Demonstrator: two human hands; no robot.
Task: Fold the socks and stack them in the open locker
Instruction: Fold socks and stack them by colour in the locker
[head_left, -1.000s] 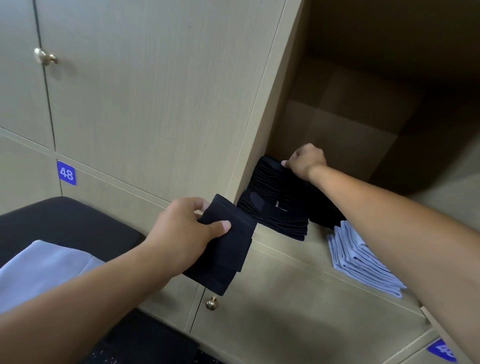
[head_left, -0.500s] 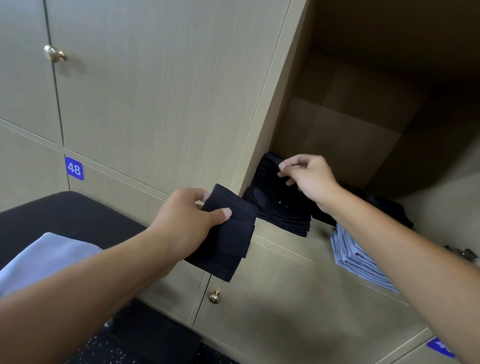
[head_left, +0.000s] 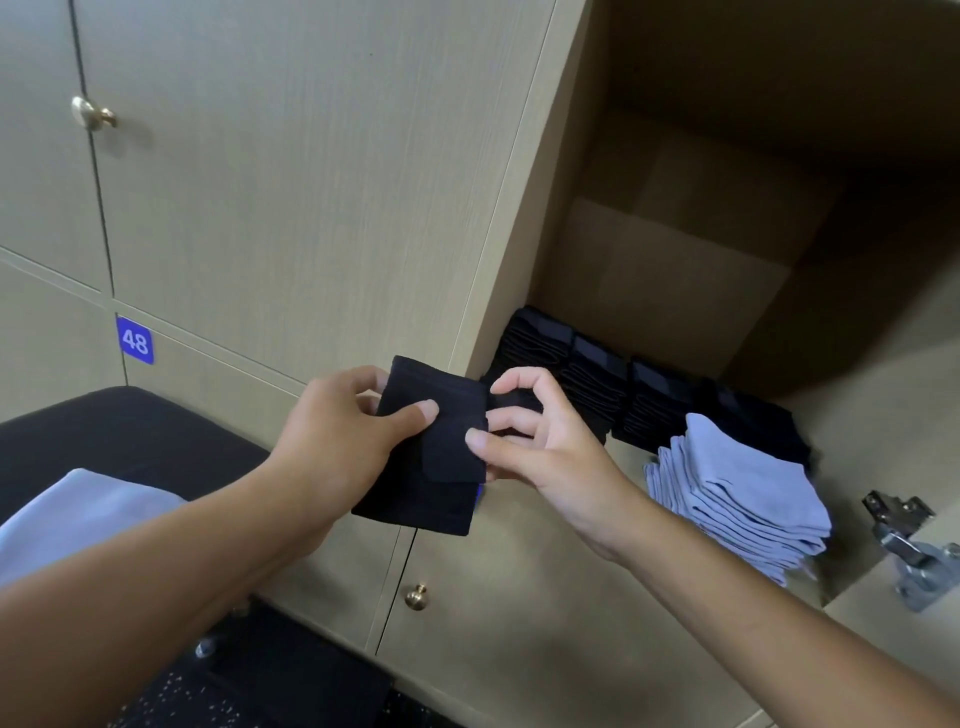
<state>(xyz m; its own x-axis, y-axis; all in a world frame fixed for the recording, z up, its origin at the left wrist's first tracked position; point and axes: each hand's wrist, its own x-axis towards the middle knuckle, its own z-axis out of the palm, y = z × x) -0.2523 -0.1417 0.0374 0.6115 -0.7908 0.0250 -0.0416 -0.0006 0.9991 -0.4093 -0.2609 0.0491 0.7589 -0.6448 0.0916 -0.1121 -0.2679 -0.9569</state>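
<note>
Head view: folded black sock (head_left: 431, 447) held just outside open locker (head_left: 675, 270), left hand (head_left: 343, 441) grip closed on it, right hand (head_left: 540, 441) grip pinching its edge, black sock stacks (head_left: 597, 379) and blue sock stack (head_left: 737, 493) inside locker

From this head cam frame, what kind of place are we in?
Probably a locker or changing room. A wall of pale wood locker doors with brass knobs, a blue number plate reading 48, and one open locker holding stacks of folded black socks and light blue socks.
</note>
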